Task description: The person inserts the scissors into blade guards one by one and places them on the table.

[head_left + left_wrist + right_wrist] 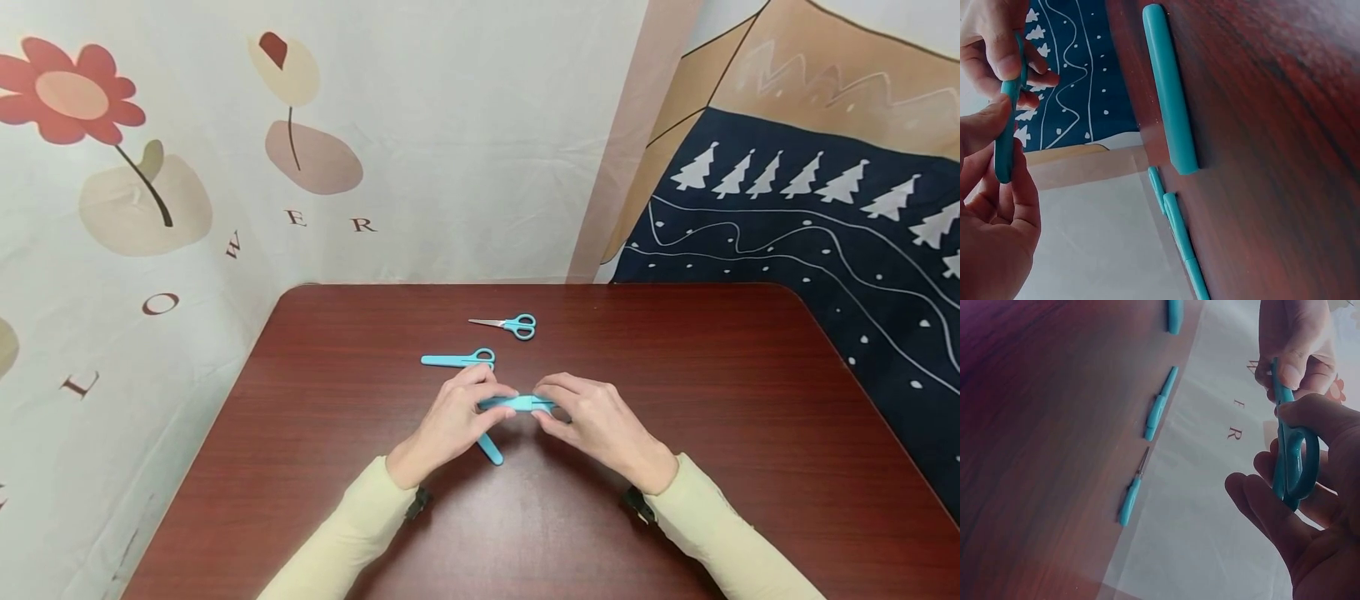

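Both hands hold one pair of light-blue scissors (542, 404) above the table, its blade inside a light-blue cover (1004, 140). My left hand (453, 415) pinches the cover between thumb and fingers. At the handle end, my right hand (603, 419) grips the scissors, whose finger loop (1312, 464) shows in the right wrist view. A loose light-blue blade cover (490, 449) lies on the table beside the left hand. Just beyond that hand lies a covered pair of scissors (448, 361), partly behind the fingers.
Farther back on the dark red-brown table (337, 333) lies a bare pair of scissors (522, 326), its metal blade pointing left. Behind the table hang a pale printed cloth (465, 150) and a dark blue one (750, 225) with trees.
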{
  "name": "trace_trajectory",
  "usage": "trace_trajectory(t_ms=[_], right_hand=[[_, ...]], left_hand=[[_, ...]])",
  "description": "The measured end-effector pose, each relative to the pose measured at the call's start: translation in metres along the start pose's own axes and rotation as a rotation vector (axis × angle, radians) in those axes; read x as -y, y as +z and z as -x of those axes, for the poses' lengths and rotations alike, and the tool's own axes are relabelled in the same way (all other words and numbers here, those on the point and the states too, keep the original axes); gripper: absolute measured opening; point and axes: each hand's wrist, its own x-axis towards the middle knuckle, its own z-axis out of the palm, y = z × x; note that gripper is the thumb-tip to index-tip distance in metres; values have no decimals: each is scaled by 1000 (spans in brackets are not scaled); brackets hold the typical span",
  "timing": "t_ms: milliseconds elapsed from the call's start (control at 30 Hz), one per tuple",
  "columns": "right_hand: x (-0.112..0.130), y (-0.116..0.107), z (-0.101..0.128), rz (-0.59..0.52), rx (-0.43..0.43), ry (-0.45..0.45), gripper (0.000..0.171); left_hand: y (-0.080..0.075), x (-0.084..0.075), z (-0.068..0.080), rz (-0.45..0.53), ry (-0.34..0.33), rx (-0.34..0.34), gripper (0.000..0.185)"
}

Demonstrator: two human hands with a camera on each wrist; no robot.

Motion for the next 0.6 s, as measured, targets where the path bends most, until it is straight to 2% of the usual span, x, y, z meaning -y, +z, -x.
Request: trace_trajectory(t_ms=[100, 300, 600], right_hand=[[0, 0, 1, -2, 17, 6, 27], [0, 1, 1, -2, 47, 9, 28], [1, 3, 1, 18, 65, 19, 27]], left_hand=[[-1, 0, 1, -11, 2, 26, 20], [-3, 3, 3, -90, 65, 85, 19], [-2, 4, 6, -61, 47, 43, 21]])
